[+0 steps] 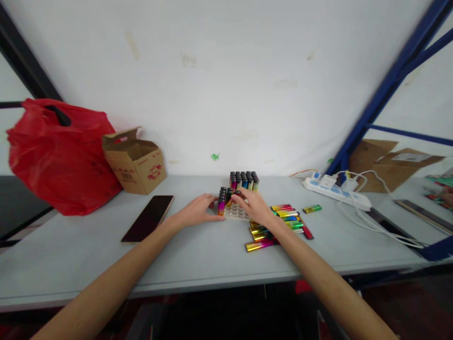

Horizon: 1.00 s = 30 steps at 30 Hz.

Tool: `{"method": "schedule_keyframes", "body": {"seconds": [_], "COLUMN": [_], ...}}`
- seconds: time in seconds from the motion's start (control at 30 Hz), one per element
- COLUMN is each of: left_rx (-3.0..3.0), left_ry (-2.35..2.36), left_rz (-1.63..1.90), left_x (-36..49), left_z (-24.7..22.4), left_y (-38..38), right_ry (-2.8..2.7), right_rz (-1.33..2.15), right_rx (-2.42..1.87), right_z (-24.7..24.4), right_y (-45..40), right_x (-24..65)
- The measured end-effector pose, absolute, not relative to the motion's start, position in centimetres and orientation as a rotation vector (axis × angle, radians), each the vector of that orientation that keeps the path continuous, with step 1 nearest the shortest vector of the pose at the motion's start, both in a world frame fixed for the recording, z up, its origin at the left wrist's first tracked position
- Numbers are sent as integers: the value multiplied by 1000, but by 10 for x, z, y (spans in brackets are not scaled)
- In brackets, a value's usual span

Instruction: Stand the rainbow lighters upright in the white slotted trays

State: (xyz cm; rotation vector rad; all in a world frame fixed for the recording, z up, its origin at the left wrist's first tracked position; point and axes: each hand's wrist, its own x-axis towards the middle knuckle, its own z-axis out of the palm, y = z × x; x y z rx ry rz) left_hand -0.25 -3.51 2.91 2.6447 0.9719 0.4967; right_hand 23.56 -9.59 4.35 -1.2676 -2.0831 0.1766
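A pale tray (236,212) with round slots sits at the middle of the table, with upright lighters (221,202) in its left part. My left hand (201,209) rests at the tray's left side, thumb and fingers apart around that edge. Over the tray, my right hand (252,204) pinches a dark-topped lighter (237,192), tilted above the slots. Behind it stands a full block of upright lighters (244,181). Loose shiny lighters (262,244) lie in a pile beside and under my right forearm; a green and yellow one (312,208) lies apart to the right.
A phone (148,219) lies left of my left hand. Farther left are an open carton (136,163) and a red plastic bag (63,156). A white power strip (336,192) with cables, another cardboard box (385,165) and a blue frame (382,89) are at right.
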Motion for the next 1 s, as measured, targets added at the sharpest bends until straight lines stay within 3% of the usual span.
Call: {"method": "schedule_keyframes", "body": {"seconds": [0.23, 0.43, 0.67, 1.0], "left_rx": [2681, 2695, 2688, 2668], "left_ry": [987, 1007, 1028, 1028], "left_rz": [490, 461, 449, 458], "left_x": [-3, -3, -2, -3], "left_z": [27, 28, 29, 30], "left_y": [-34, -35, -34, -34], "right_ry": [-2254, -2297, -2198, -2025], "right_rz": [134, -144, -47, -20], "right_rx": [-1325, -1511, -1437, -1513], "right_z": [36, 42, 50, 65], "right_y": [-93, -97, -99, -119], "right_x": [230, 226, 244, 386]}}
